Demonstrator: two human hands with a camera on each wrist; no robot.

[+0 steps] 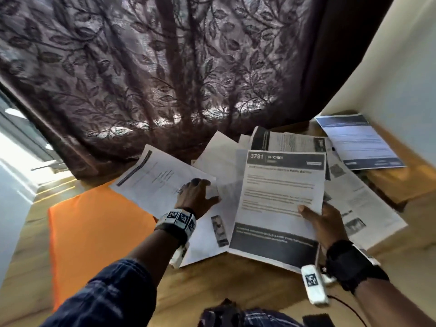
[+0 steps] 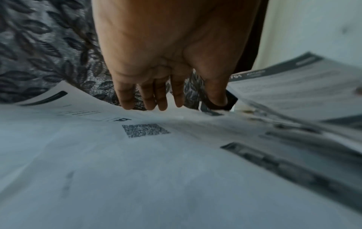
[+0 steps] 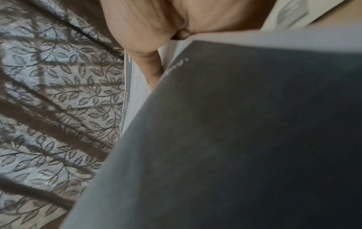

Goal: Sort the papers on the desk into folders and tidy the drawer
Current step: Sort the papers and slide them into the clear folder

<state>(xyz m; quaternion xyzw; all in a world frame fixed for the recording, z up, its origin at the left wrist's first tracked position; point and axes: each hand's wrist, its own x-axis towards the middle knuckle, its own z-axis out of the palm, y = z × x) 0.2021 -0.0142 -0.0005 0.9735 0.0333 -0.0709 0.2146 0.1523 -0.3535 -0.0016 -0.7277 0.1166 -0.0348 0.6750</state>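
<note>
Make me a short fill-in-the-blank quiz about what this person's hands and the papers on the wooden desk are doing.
1. The right hand holds a printed sheet headed 3791 and ____.
2. The left hand rests on a white sheet lying partly over a flat ____ folder.
3. Behind the wooden desk hangs a dark curtain patterned with ____.

Missing words: KITCHEN; orange; leaves

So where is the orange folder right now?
In the head view, the orange folder lies flat on the desk's left side, left of the left hand, its far corner under a sheet of paper.
</note>
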